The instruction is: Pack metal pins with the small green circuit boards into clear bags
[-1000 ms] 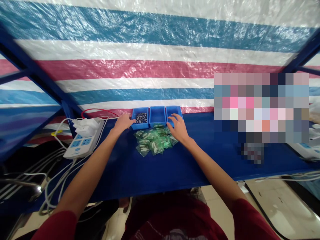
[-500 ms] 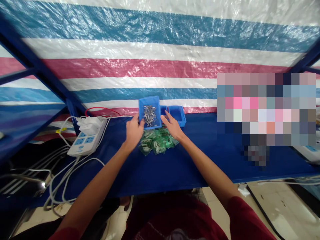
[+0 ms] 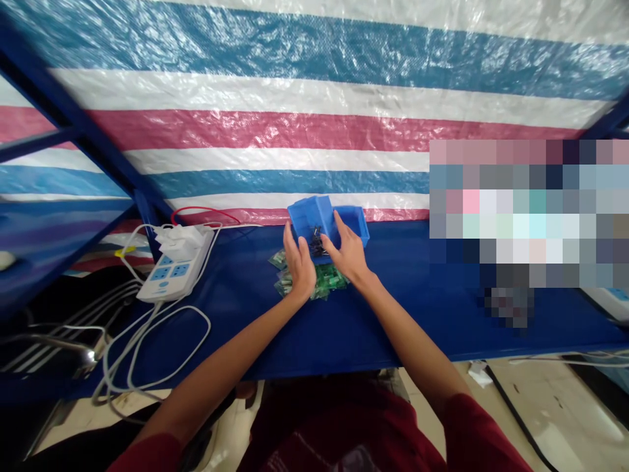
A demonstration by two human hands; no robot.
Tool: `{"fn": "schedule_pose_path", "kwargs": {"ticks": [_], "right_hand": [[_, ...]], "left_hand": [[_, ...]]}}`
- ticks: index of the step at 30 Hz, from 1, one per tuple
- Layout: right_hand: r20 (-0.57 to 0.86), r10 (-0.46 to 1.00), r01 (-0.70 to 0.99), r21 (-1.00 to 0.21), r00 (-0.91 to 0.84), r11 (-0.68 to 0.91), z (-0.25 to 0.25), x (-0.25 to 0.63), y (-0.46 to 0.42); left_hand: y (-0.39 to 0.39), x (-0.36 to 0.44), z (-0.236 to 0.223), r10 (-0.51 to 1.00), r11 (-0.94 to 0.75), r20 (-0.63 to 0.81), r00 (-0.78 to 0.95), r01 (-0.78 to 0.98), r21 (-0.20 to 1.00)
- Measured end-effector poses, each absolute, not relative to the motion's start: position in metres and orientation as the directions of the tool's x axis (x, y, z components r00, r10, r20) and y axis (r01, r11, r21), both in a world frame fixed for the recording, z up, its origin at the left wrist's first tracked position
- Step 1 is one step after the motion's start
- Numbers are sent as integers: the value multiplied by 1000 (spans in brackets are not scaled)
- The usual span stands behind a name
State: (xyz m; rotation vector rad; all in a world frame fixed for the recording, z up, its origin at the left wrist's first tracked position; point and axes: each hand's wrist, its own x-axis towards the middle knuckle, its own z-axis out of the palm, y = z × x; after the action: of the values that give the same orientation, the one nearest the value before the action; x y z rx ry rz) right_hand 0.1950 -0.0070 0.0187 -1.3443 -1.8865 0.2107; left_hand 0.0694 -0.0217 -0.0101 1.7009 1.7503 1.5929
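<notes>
A tilted small blue bin (image 3: 308, 216) is between my hands, above a pile of green-tinted clear packets (image 3: 330, 280). Small dark metal parts (image 3: 317, 240) are bunched toward its near end. My left hand (image 3: 301, 265) grips the bin's left and near side, fingers pointing away from me. On the other side, my right hand (image 3: 350, 252) holds the right wall, its thumb by the metal parts. Behind my right fingers stands another blue bin (image 3: 362, 226). My hands hide part of the held bin and of the packets.
A white power strip (image 3: 171, 272) with plugged-in adapters and looping white cables (image 3: 209, 328) lies on the left of the blue table (image 3: 417, 314). A striped plastic sheet (image 3: 295, 124) hangs behind. Blue frame bars (image 3: 93, 151) rise at left; a blurred-out area covers the right.
My left hand has moved right, and the metal parts seen now are fewer and darker, near the bin's near end. My right hand has come against the bin's right side.
</notes>
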Motion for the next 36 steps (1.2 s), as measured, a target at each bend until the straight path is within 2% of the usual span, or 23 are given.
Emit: {"fn": "schedule_pose_path", "kwargs": {"ticks": [5,9,27,36], "right_hand": [[562,817,793,-437,-128,425,19,188,-15],[605,779,805,-374,-164,460,21,189,-19],[660,719,852,-230,-218,470,12,186,-28],[785,572,832,-138,-238,537,16,191,-29]], "left_hand": [[-18,83,-18,808,-300,421,-412,328,896],[-20,84,-19,822,-293,386,-420,270,917],[-24,83,-20,839,-329,417,-350,283,901],[-26,83,-21,792,-348,472,-388,349,870]]}}
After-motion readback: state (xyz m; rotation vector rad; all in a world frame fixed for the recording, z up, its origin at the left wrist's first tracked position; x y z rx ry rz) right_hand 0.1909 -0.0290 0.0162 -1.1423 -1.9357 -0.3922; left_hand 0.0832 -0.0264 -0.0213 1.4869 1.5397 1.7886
